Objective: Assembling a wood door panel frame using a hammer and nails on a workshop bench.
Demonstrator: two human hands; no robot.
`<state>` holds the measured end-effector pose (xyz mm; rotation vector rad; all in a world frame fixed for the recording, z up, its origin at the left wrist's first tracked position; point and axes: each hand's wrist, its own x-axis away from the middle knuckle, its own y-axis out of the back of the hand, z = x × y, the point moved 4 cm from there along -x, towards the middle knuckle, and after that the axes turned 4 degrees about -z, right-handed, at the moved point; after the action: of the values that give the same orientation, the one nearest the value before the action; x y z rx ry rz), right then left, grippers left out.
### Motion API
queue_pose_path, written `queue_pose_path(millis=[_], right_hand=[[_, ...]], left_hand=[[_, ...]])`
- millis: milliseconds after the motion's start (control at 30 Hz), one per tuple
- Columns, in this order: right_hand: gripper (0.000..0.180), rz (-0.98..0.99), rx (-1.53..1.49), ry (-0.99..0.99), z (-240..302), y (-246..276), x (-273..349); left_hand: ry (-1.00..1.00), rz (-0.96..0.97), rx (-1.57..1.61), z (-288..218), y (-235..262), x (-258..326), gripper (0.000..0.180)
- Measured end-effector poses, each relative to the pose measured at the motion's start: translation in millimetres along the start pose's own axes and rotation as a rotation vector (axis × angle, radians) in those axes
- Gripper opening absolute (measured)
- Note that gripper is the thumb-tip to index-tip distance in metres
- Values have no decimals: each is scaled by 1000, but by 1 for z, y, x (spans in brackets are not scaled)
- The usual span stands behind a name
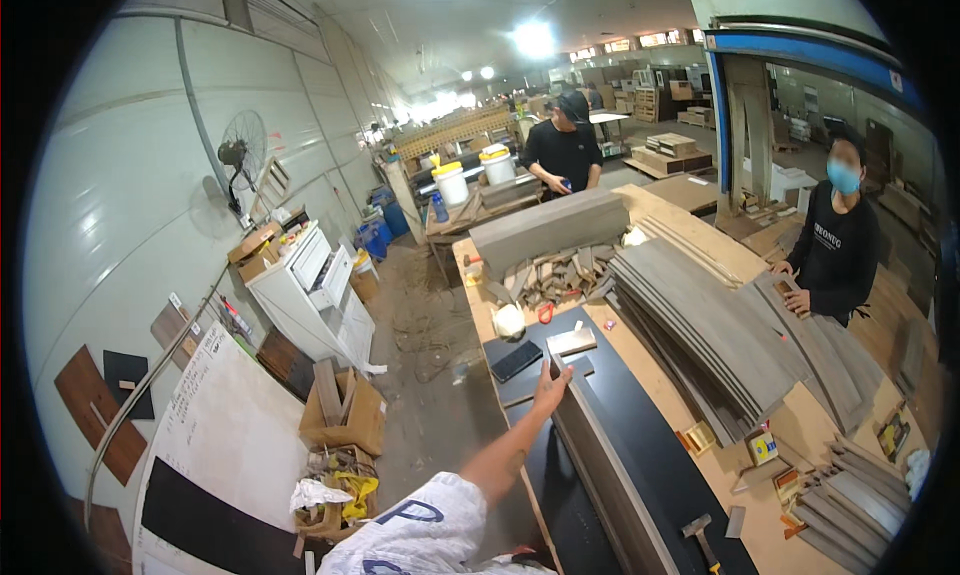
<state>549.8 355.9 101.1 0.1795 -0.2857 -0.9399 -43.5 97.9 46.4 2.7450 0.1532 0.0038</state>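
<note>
My left hand (551,389) reaches forward over the workbench and grips the far end of a long grey-brown wooden board (603,475). The board stands on edge and runs back toward me along a dark panel (655,415). Just beyond the hand, a small pale block (571,341) rests on a flat grey piece. A black phone (517,361) lies to the left of the block. Close to the board's near end is a hammer (702,543) with a yellow-and-black handle. My right hand is out of sight.
Curved grey panels (690,325) are stacked on the right, with narrow strips (850,505) nearer me. Wood offcuts (560,273) heap up at the bench's far end. One co-worker (565,145) stands beyond it; a masked one (835,230) handles a panel at right. A white cabinet (315,300) stands left.
</note>
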Motion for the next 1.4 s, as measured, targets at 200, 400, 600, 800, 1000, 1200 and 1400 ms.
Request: queue_pose_path(millis=[200,400,600,800,1000,1200,1400], right_hand=[[44,-139,-170,-98,-24,0,17],[52,-401,-332,202,-29,-24,27],[44,-929,-4,107,-8,-68,48],[63,-1025,-259,41,-95,-90,69],[52,-1146,-220,-26,-117,-104,50],[45,-934,-68,-101,-49,-100,56],[54,-960,150,-446,-107,-92,109]], left_hand=[[-57,-67,241,-5,6,-9,54],[-3,-64,-4,24,28,-29,50],[-153,-180,213,8,55,-24,31],[54,108,596,96,40,-39,64],[-80,301,467,121,28,-50,73],[-295,225,-140,80,37,-33,55],[-306,333,-357,80,70,-2,43]])
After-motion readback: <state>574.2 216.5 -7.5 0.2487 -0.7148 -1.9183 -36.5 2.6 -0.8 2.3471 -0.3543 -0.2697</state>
